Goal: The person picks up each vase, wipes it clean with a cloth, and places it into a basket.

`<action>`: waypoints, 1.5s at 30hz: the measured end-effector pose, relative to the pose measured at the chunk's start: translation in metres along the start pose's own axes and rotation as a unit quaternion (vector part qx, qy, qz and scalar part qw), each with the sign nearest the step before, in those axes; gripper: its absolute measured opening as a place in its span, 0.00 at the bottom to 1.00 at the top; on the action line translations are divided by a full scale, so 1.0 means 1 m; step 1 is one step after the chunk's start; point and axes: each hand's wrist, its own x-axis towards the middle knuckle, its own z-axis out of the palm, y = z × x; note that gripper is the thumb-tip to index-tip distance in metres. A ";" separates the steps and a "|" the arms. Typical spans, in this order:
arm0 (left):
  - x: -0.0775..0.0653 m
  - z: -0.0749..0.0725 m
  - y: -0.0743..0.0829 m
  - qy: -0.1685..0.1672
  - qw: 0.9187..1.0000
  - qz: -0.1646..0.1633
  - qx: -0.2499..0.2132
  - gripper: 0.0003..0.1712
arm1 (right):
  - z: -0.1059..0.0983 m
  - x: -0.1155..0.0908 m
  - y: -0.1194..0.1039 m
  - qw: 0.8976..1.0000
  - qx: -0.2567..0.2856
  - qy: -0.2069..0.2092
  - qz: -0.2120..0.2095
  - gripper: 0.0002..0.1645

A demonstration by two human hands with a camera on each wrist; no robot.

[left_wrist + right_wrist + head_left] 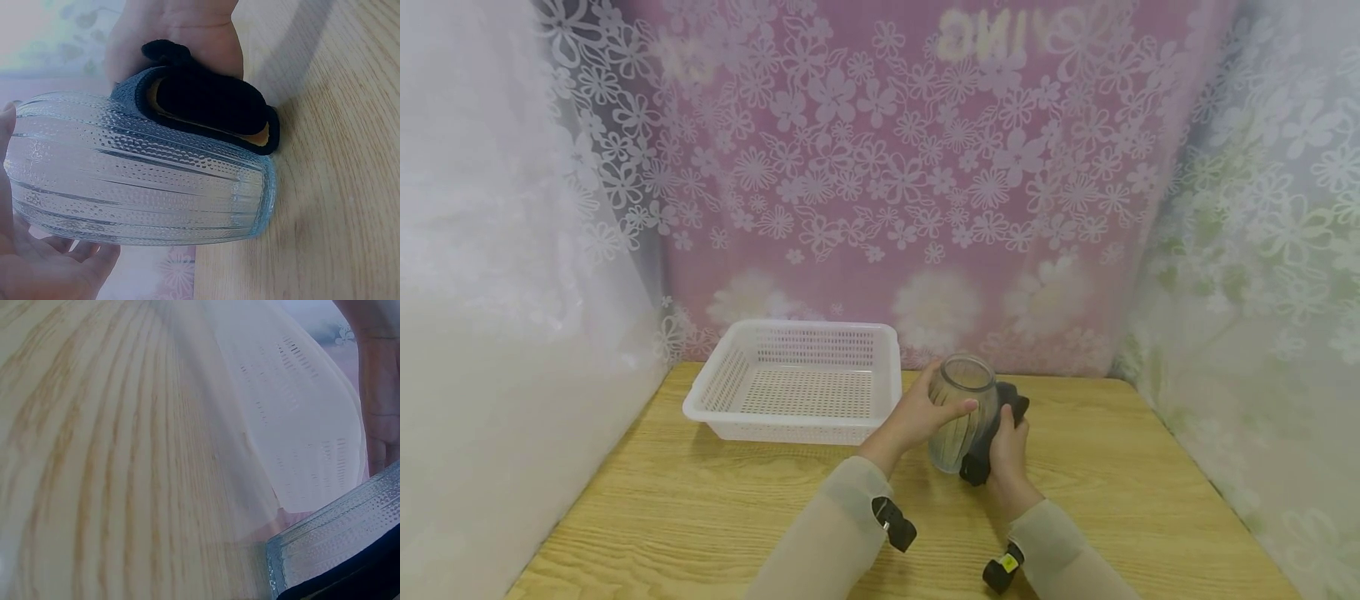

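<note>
A clear ribbed glass vase [951, 429] stands slightly tilted, its mouth up, over the right half of the table; whether its base touches the wood I cannot tell. My left hand [921, 412] grips it near the top, thumb across the near side and fingers behind, as the left wrist view shows around the glass [144, 181]. My right hand [1009, 450] holds a dark grey folded cloth-like pad [206, 106] with black edging and a yellowish inside, pressed along the vase's right side. Most of the right fingers are hidden behind the pad.
Left of the vase, a white perforated plastic basket [790, 422] sits at the back of the wooden table [700, 517], close to my left hand. A pink flowered curtain [887, 208] hangs behind the table, and pale sheets [1262, 333] flank both sides.
</note>
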 end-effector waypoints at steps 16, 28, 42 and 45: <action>0.001 0.002 -0.001 -0.001 1.000 0.005 0.001 0.60 | -0.006 -0.005 -0.006 0.999 -0.024 0.015 -0.025 0.42; 0.002 0.002 -0.001 -0.001 1.000 0.008 -0.001 0.59 | -0.012 -0.004 -0.021 0.996 -0.007 0.046 -0.074 0.42; 0.004 -0.010 0.004 -0.040 0.999 0.000 0.037 0.59 | -0.013 -0.019 -0.042 0.994 0.007 0.040 -0.105 0.40; 0.005 -0.015 0.005 -0.053 0.998 0.003 0.044 0.60 | -0.013 -0.020 -0.044 0.993 0.012 0.040 -0.108 0.39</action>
